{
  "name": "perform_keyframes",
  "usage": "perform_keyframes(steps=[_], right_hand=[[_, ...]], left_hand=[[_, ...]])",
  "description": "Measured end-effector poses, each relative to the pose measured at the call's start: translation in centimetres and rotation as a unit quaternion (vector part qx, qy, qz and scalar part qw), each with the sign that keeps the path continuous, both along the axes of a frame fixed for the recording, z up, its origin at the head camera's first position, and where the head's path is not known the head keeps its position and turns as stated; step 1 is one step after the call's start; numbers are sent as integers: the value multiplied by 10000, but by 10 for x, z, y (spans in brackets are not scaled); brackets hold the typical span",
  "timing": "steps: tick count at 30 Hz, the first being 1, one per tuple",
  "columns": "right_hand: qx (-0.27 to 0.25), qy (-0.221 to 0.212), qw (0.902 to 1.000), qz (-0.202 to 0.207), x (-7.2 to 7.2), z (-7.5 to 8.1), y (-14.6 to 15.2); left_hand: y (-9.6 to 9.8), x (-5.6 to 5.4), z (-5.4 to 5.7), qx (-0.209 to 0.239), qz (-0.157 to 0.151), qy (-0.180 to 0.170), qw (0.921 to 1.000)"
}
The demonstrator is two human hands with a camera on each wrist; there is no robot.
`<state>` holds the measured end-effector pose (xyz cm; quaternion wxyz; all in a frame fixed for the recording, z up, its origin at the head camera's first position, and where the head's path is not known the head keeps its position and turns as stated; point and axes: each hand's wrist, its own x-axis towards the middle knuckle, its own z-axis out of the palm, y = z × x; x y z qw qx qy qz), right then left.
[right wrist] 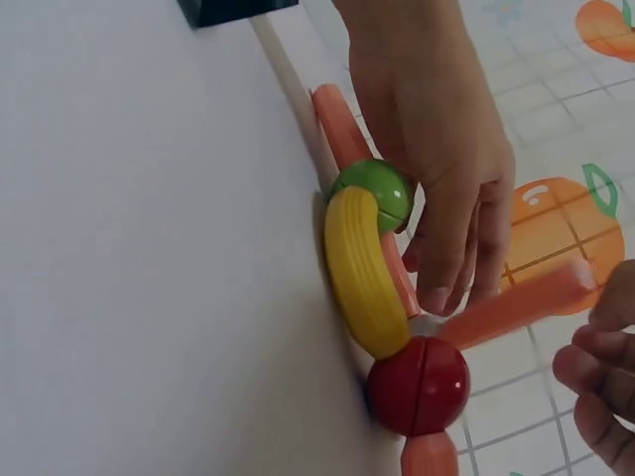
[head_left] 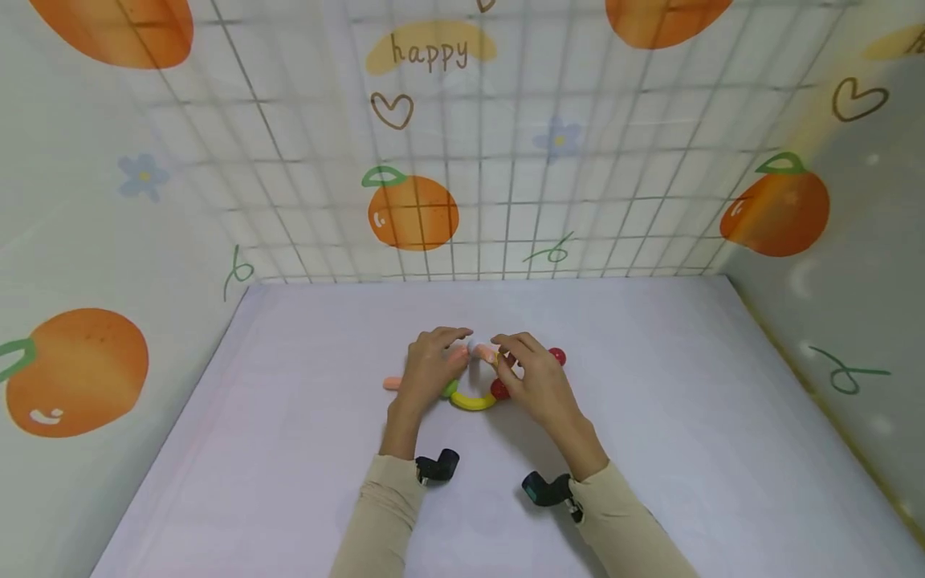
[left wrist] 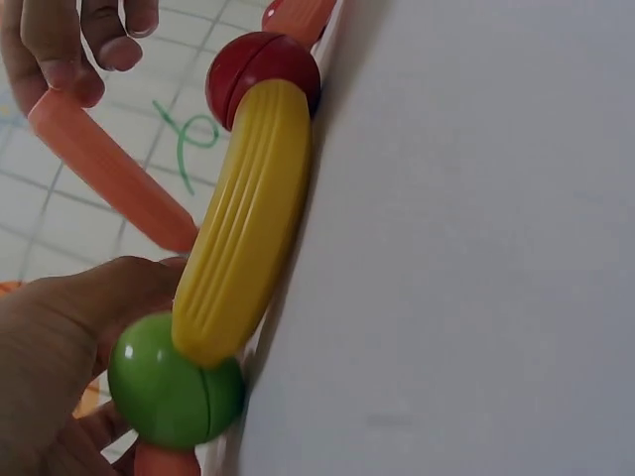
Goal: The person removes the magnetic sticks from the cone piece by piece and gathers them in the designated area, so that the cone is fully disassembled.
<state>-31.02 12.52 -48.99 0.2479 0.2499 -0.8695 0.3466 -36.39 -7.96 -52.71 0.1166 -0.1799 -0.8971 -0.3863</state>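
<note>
Toy rods and balls form a joined ring on the table, with a yellow curved rod between a green ball and a red ball. A white ball sits at the ring's far side. My left hand reaches over the ring and pinches at the white ball, its fingertips partly hidden. From there an orange straight rod slants up off the table. My right hand hovers around that rod's raised end, fingers loosely bent; a small gap shows in the right wrist view.
Another orange rod sticks out leftward from the green ball. A second red ball lies beyond my right hand. The white tabletop meets patterned walls at the back and both sides.
</note>
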Motion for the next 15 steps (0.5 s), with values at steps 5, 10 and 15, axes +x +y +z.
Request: perform_keyframes(steps=[5, 10, 15], right_hand=[[245, -80, 9994, 222, -3, 0, 4], [872, -570, 9943, 221, -3, 2, 4], [1364, -950, 9861, -85, 0, 0, 2]], left_hand=[[7, -7, -4, -535, -68, 304, 9981], [7, -9, -3, -710, -127, 381, 9967], [6, -8, -4, -697, -95, 178, 9974]])
